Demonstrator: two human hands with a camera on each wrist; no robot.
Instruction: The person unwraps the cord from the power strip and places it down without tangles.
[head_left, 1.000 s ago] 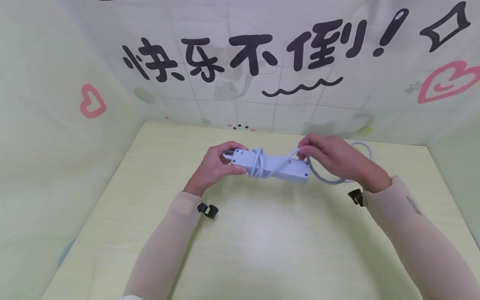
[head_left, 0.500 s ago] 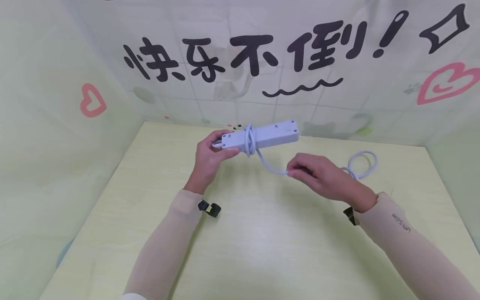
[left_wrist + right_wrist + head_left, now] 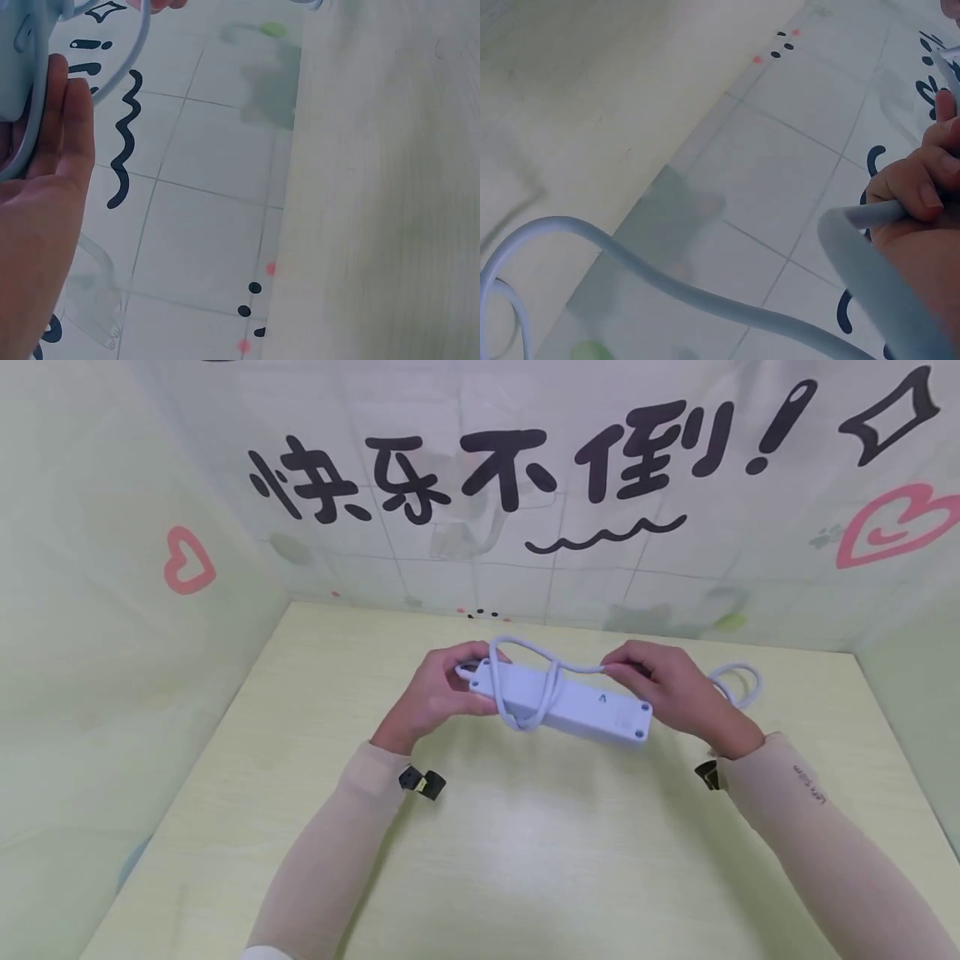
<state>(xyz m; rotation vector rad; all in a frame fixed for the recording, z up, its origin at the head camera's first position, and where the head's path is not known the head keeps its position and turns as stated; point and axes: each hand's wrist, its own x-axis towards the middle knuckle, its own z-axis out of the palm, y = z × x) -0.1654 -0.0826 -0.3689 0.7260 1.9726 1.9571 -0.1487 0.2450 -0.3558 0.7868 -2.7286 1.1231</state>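
A white power strip (image 3: 588, 703) is held above the table, its screwed underside facing up in the head view. My left hand (image 3: 442, 693) grips its left end between thumb and fingers. Loose turns of the white cord (image 3: 525, 646) go round the strip's left half. At the strip's upper right, my right hand (image 3: 660, 685) pinches the cord. Curled fingers (image 3: 922, 176) hold the cord in the right wrist view, and a length of it trails away from that hand. The left wrist view shows only part of the left hand (image 3: 52, 180) beneath the strip.
The pale wooden table (image 3: 517, 843) spreads below both hands. A loop of the trailing cord (image 3: 746, 685) shows beyond my right wrist. Behind the table hangs a printed sheet (image 3: 420, 543) with black characters, and similar sheeting lines both sides.
The strip first tilted its right end up, then came back down and rightward. My right hand dipped below the strip with the cord, then rose to its upper right; the cord turns now sit looser.
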